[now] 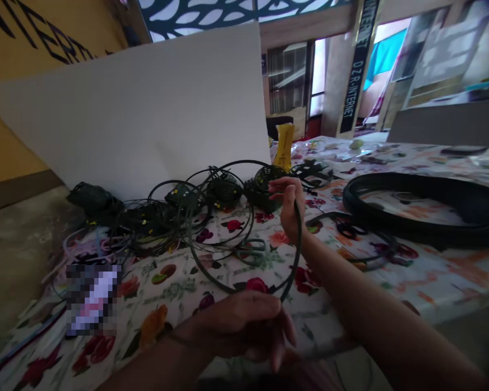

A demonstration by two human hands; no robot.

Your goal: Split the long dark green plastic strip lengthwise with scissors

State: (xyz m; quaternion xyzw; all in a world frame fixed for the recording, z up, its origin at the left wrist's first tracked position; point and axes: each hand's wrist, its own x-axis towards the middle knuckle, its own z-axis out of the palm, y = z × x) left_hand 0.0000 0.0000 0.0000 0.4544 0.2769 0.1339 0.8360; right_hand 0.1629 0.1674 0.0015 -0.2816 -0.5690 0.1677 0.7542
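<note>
A thin dark green strip (298,244), plastic-looking, is bent into a large loop above the table. My left hand (244,323), low in the middle, is closed on the strip where its lengths come together, with thumb and fingers pressed on it. My right hand (290,209) is raised beyond it, fingers stretched out to the left and thumb apart; the strip runs along its thumb side and wrist. Under the loop lies a pair of scissors (252,252) with greenish handles. Behind it, tangled dark woven pieces with loose strips (224,190) lie in a row.
A wide coil of dark green strip (424,233) lies at right, beside black-handled scissors (352,229). A yellow packet (284,146) stands behind my right hand. Pale strips (93,247) lie at left on the flowered tablecloth (175,296). A white board (155,119) rises behind.
</note>
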